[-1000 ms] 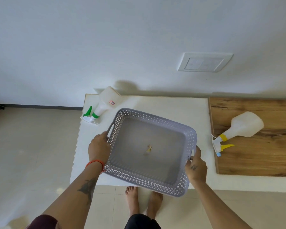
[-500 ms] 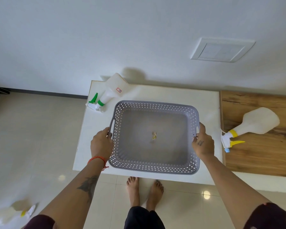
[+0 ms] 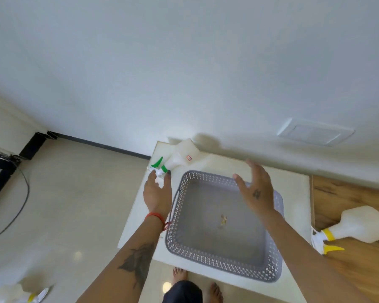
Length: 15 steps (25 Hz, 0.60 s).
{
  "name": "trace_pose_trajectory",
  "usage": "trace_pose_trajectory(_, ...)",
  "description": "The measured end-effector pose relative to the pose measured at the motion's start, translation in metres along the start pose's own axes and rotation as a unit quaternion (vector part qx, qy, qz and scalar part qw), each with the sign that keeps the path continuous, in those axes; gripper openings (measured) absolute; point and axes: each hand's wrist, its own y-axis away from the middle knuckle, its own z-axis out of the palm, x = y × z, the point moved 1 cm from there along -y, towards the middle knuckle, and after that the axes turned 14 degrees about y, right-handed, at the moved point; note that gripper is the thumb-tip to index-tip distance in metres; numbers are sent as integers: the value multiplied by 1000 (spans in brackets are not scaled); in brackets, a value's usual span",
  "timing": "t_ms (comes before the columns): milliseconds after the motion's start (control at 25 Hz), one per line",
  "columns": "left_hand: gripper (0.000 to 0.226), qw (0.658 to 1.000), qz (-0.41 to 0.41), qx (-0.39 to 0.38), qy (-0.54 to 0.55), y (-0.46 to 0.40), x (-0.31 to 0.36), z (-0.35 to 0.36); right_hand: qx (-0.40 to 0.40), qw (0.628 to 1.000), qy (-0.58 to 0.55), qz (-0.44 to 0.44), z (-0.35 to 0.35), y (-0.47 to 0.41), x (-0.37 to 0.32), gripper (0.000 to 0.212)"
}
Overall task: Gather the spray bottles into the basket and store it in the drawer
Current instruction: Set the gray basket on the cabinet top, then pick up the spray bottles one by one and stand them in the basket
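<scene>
Hands (image 3: 157,194) off basket (image 3: 223,254), yellow-trigger bottle (image 3: 357,227) beside

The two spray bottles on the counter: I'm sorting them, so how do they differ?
The green-trigger bottle lies on the white top at the far left corner, the left hand at its nozzle; the yellow-trigger bottle lies on the wooden surface to the right, untouched. Both are white, on their sides, outside the basket.

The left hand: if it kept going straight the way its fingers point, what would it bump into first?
Most likely the green-trigger spray bottle. The left hand is open, fingertips already at its white nozzle head near the white table's far left corner. Whether they touch it is unclear from this single view.
</scene>
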Motion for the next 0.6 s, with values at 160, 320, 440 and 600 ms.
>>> trace_pose_trajectory(160, 49, 937, -228, 39, 262, -37, 36, 34, -72, 989, -14, -124, 23, -66, -93, 53)
trace_pose_trajectory(320, 50, 797, -404, -7, 448, -82, 28, 72, -171, 980, -6, -102, 89, -125, -121, 58)
trace_pose_trajectory(440, 65, 768, -444, 14, 461, -115, 1, 92, -235, 971, -1, -53, 134, -140, -114, 61)
trace_pose_trajectory(600, 55, 774, -432, 9, 462, -134, -20, 105, -218, 974, -69, -4, 152, -139, -110, 49)
